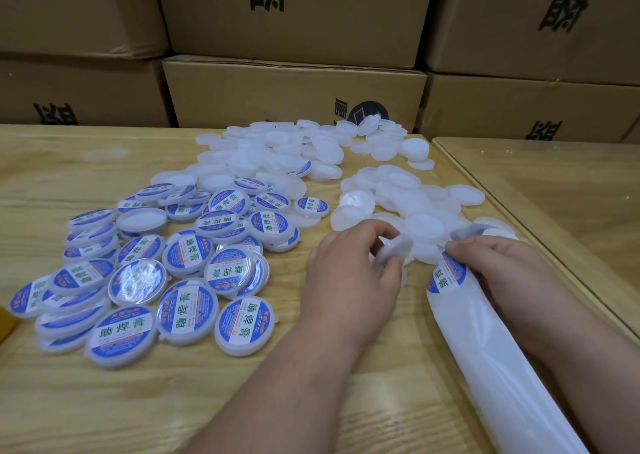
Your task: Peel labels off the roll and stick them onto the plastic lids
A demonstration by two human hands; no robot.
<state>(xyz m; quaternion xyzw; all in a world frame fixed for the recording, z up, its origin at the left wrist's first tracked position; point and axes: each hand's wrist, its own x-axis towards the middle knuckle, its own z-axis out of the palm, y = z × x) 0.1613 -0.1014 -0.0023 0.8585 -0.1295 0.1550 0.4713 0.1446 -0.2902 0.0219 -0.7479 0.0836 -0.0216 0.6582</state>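
My left hand (pixel 353 273) grips a blank white plastic lid (pixel 394 251) at the near edge of the unlabelled pile (pixel 398 197). My right hand (pixel 502 270) pinches the edge of a round blue-and-white label (pixel 446 275) on the white backing strip (pixel 485 356), which runs down toward the lower right. A heap of labelled lids (pixel 166 266) lies on the wooden table (pixel 104 401) to the left. More blank lids (pixel 294 148) are spread toward the back of the table.
Stacked cardboard boxes (pixel 294 96) form a wall right behind the table. A second table with a glass top (pixel 571 190) adjoins on the right. A yellow object (pixel 5 322) pokes in at the left edge.
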